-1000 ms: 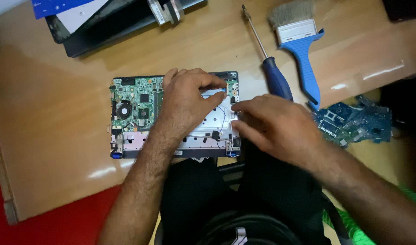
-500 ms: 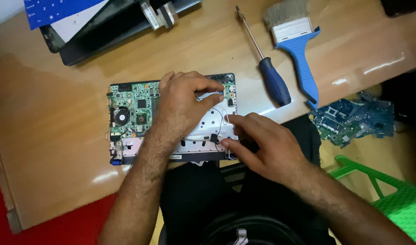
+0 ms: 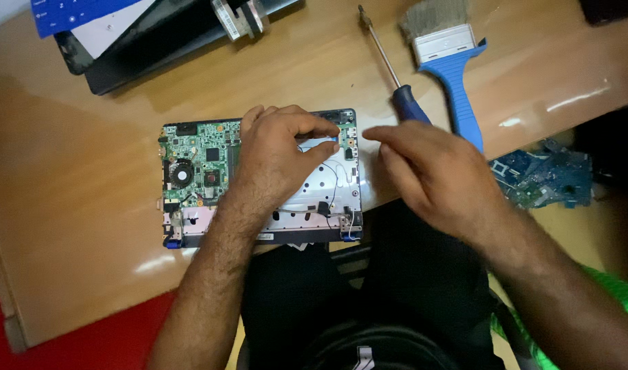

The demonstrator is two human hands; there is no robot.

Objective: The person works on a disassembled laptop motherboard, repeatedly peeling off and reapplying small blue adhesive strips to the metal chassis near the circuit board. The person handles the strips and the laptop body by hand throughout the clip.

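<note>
Head view: opened laptop base (image 3: 259, 181) at table (image 3: 88, 226) edge, green circuit board exposed; left hand (image 3: 280, 154) pressed on it, fingertips pinched together; right hand (image 3: 437, 175) open, empty, beside screwdriver (image 3: 396, 75). Judged light, rigid, fragile; grip by frame edges, avoid thin wires.

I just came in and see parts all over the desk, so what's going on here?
A person sits at a wooden table with an opened laptop base, its green circuit board and small fan exposed. The left hand rests on it, fingertips pinching near the upper right corner. The right hand hovers open just beside it, holding nothing. A blue-handled screwdriver and a blue-handled brush lie behind it, and a loose blue circuit board sits off to the right.
</note>
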